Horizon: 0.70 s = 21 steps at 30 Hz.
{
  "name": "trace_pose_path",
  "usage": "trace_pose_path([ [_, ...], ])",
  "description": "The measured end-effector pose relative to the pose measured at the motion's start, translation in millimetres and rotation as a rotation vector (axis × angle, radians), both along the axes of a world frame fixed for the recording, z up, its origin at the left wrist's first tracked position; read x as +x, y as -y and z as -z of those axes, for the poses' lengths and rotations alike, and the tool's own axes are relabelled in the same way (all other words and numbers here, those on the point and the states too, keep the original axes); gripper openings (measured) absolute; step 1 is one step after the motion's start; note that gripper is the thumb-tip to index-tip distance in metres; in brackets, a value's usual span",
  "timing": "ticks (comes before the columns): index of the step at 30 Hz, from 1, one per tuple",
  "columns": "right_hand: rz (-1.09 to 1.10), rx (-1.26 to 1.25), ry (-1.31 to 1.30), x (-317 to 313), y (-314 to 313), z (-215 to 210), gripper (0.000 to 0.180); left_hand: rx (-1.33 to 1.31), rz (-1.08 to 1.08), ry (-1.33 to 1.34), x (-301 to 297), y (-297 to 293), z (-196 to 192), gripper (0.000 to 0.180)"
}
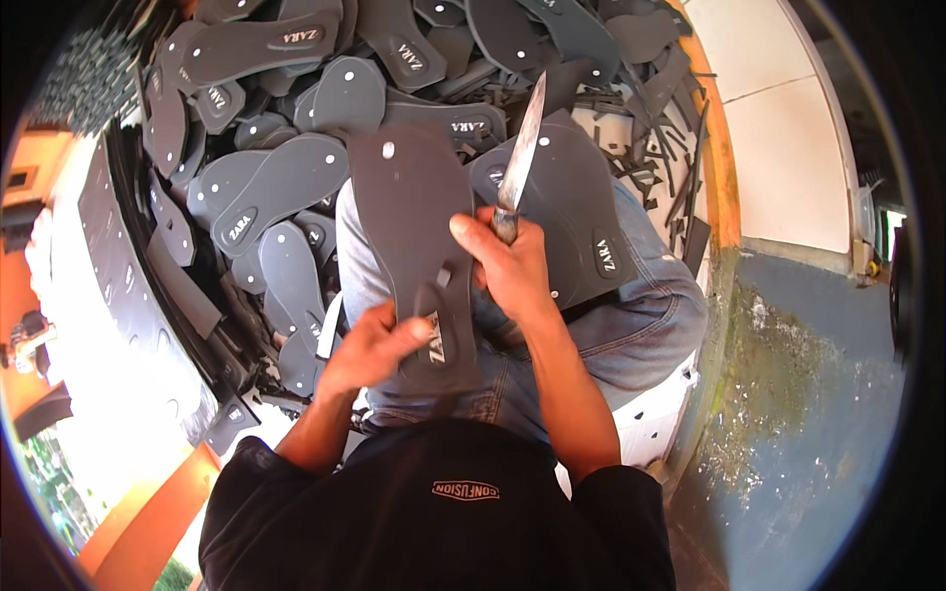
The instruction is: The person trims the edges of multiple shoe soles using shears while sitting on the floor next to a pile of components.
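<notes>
A dark grey foam sandal sole (409, 207), its outline untrimmed and partly blurred, lies over my lap with the heel end toward me. My left hand (367, 353) grips its left edge near the heel, thumb on top beside a raised oval pad. In my right hand (512, 264) is a knife (522, 148), closed in the fist by its short dark handle, with the worn blade pointing up and away from me. That fist is beside the sole's right edge; whether it touches the sole is hard to tell. A second sole sheet (581, 192) rests on my right thigh.
A heap of similar grey soles (276, 187) spreads beyond and to the left of my legs. Thin dark offcut strips (655, 163) litter the far right. An orange-edged white tiled ledge (778, 138) and a stained blue-grey floor (788, 394) lie to the right.
</notes>
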State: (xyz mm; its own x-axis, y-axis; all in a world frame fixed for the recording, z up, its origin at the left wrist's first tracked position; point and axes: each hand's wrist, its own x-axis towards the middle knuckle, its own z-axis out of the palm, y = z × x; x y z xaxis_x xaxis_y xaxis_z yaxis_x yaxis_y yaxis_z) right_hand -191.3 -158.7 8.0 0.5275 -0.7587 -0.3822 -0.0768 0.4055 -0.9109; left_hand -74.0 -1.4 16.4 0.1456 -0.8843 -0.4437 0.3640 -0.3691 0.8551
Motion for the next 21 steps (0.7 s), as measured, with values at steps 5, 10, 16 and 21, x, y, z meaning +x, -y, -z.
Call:
trace_pose_path([
  [5,-0.180,-0.002,-0.119,-59.3,-47.1,2.0,0.031,0.046,-0.324,-0.189,33.6,64.4,-5.4,0.026],
  [10,0.031,-0.222,-0.313,-113.3,-65.6,9.4,0.035,0.161,-0.128,-0.147,13.4,65.5,13.3,0.022],
  [16,-0.178,-0.464,-0.673,-145.4,-64.6,10.4,0.034,0.278,-0.009,-0.237,-13.3,66.2,16.4,0.034],
  [21,-0.192,-0.499,-0.700,-157.2,-64.5,12.7,0.034,0.273,0.003,-0.269,-14.7,66.7,9.5,0.031],
])
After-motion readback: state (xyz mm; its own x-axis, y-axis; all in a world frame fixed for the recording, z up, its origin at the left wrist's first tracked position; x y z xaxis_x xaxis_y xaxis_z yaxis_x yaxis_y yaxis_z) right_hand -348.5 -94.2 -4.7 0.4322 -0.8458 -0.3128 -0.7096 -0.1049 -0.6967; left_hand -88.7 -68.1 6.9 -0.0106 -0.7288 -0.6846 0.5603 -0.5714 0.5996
